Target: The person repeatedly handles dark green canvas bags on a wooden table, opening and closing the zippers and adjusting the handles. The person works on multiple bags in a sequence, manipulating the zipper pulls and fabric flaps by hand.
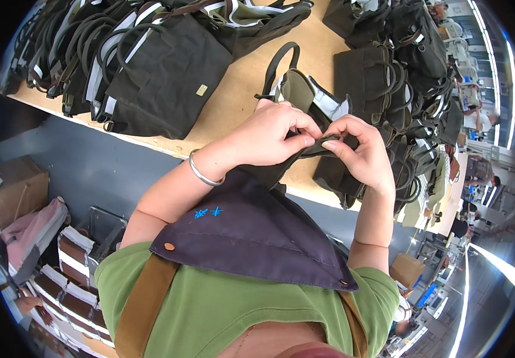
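A dark olive fabric handbag [267,173] stands partly over the near edge of the table, between my forearms. Its looped handle [271,68] rises on the far side, and the lighter olive lining [297,89] shows next to a white piece [331,106]. My left hand [276,134] comes from the left with thumb and forefinger pinched on the bag's dark edge. Right beside those fingertips, my right hand [362,149] pinches the same edge. Between the two hands only a short stretch of the edge shows; the fingers hide the rest.
Several dark handbags [168,74] are piled on the tan table [242,80] at the left. More bags [362,74] crowd its right side. Below left are a cardboard box [22,188] and stacked brown-and-white pieces [66,292]. Other people work far right.
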`<action>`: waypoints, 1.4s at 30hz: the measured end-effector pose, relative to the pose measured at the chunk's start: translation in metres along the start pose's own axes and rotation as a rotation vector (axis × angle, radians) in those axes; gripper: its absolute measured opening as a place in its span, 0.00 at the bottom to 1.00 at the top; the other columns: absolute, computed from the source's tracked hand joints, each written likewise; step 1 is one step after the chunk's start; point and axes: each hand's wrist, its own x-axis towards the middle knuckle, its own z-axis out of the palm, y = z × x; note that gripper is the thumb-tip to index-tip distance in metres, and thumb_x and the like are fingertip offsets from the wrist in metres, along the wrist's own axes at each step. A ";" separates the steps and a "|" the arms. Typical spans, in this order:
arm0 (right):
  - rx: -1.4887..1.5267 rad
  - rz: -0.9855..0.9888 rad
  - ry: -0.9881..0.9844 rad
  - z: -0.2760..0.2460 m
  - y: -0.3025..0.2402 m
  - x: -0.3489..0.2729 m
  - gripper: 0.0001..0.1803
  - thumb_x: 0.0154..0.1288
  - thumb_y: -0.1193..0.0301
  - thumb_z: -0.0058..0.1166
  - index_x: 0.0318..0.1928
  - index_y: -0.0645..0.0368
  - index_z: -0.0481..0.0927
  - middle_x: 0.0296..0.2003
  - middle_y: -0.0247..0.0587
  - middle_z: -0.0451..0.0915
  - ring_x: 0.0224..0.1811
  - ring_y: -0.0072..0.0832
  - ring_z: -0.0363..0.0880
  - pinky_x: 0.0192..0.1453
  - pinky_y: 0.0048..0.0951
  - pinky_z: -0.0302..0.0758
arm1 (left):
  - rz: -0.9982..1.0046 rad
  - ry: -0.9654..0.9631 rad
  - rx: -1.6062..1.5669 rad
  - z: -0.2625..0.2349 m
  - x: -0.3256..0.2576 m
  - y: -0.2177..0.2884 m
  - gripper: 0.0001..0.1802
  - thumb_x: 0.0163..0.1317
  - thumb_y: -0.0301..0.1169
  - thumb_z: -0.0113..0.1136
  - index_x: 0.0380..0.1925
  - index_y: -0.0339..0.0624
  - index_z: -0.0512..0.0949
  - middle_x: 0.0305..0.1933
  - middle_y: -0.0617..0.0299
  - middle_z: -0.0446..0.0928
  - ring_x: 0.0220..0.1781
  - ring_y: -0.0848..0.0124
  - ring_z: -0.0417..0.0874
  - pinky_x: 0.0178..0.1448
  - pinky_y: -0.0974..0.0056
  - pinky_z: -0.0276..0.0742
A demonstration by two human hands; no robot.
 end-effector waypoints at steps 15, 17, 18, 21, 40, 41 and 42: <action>0.041 0.006 -0.007 0.000 0.002 -0.001 0.09 0.53 0.78 0.66 0.36 0.62 0.82 0.29 0.37 0.79 0.31 0.26 0.74 0.41 0.28 0.72 | 0.021 -0.067 0.101 -0.008 0.005 0.013 0.04 0.59 0.32 0.63 0.31 0.48 0.85 0.25 0.67 0.77 0.35 0.70 0.76 0.51 0.62 0.60; 0.039 0.005 -0.005 0.000 0.002 0.000 0.09 0.53 0.78 0.66 0.36 0.62 0.82 0.29 0.36 0.80 0.31 0.26 0.75 0.41 0.27 0.72 | 0.068 0.024 0.165 -0.001 0.002 0.013 0.02 0.59 0.30 0.62 0.29 0.47 0.83 0.25 0.67 0.76 0.34 0.69 0.76 0.49 0.61 0.60; 0.037 0.004 -0.004 0.000 0.001 0.000 0.09 0.53 0.78 0.66 0.36 0.62 0.82 0.29 0.36 0.80 0.31 0.26 0.75 0.40 0.27 0.72 | 0.092 0.069 0.197 0.002 0.001 0.012 0.02 0.58 0.28 0.62 0.28 0.47 0.82 0.25 0.67 0.76 0.34 0.68 0.76 0.48 0.61 0.59; 0.028 0.014 0.016 0.003 0.001 0.000 0.09 0.53 0.78 0.66 0.36 0.63 0.82 0.29 0.36 0.80 0.31 0.26 0.74 0.40 0.27 0.72 | 0.090 0.143 0.214 0.008 -0.001 0.008 0.02 0.57 0.27 0.61 0.27 0.47 0.80 0.26 0.67 0.75 0.34 0.67 0.75 0.46 0.59 0.58; 0.094 0.065 0.021 0.004 0.008 0.003 0.08 0.58 0.77 0.63 0.39 0.62 0.82 0.31 0.37 0.81 0.33 0.25 0.75 0.40 0.26 0.70 | 0.014 0.144 0.046 0.008 -0.005 0.011 0.06 0.54 0.32 0.67 0.27 0.48 0.79 0.26 0.70 0.77 0.34 0.71 0.77 0.48 0.62 0.57; 0.104 0.064 0.019 0.005 0.008 0.003 0.08 0.58 0.77 0.62 0.39 0.62 0.82 0.31 0.37 0.81 0.34 0.25 0.75 0.40 0.26 0.70 | 0.007 0.148 0.041 0.009 -0.005 0.010 0.06 0.53 0.32 0.68 0.27 0.48 0.79 0.25 0.70 0.76 0.33 0.72 0.76 0.48 0.62 0.57; 0.115 0.064 0.017 0.006 0.008 0.003 0.08 0.58 0.77 0.62 0.39 0.62 0.82 0.32 0.37 0.81 0.35 0.24 0.76 0.41 0.26 0.70 | -0.001 0.152 0.036 0.010 -0.005 0.009 0.07 0.53 0.32 0.69 0.27 0.48 0.79 0.25 0.71 0.75 0.32 0.73 0.76 0.48 0.63 0.56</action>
